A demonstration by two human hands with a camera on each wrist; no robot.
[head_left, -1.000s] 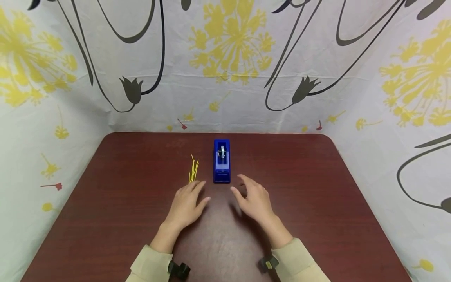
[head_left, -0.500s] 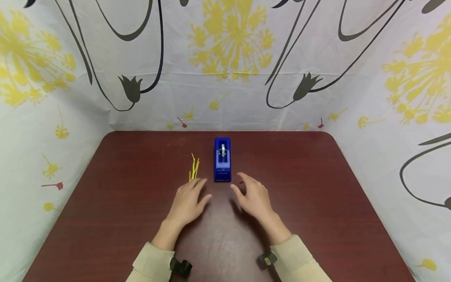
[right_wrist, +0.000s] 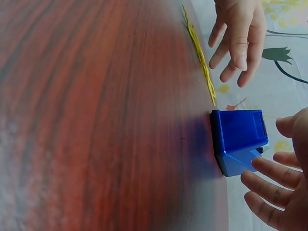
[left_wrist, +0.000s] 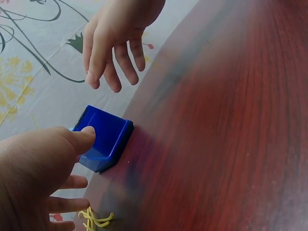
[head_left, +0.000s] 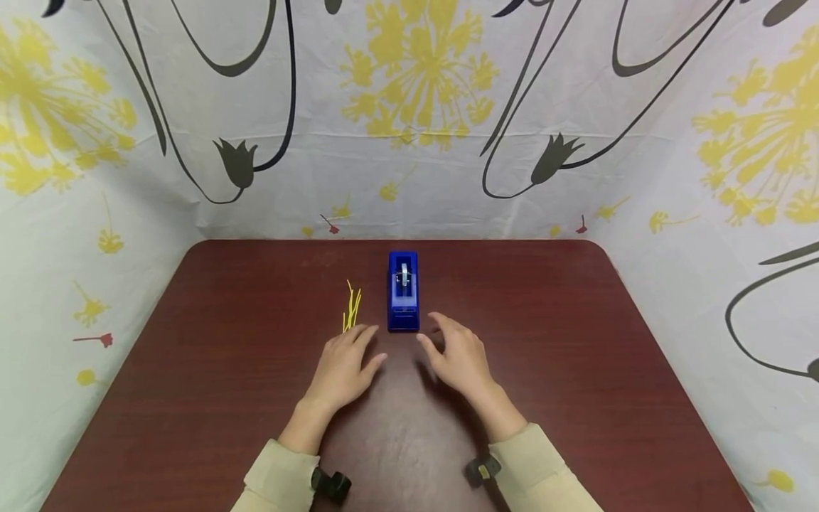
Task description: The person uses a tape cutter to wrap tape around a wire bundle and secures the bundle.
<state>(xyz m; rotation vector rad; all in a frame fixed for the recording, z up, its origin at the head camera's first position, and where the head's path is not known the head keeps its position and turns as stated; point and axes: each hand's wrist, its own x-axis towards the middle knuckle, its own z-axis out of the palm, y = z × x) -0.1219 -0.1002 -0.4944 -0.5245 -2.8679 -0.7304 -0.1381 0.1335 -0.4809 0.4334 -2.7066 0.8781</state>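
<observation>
A blue tape dispenser [head_left: 404, 318] stands on the table, a small roll at its far end. To its left lie several thin yellow strands [head_left: 350, 311], perhaps ties or wires; their near ends are hidden behind my left hand [head_left: 342, 366] in the head view. That hand hovers close over the table with relaxed fingers, nearest the strands. On the other side, my right hand [head_left: 459, 359] hangs in front of the dispenser's right corner, fingers loosely bent and holding nothing. Both wrist views show a gap between the hands, with the dispenser [right_wrist: 240, 130] beyond it.
The dark red wooden table [head_left: 550, 313] has rounded far corners. A white cloth [head_left: 441, 192] with yellow and grey flower prints hangs around its back and sides. A small black camera [head_left: 331, 486] sits at my left wrist, another [head_left: 481, 471] at my right.
Both hands keep nearly the same pose, with only a slight shift. The dispenser and the yellow strands stay in place; the head view wobbles a little.
</observation>
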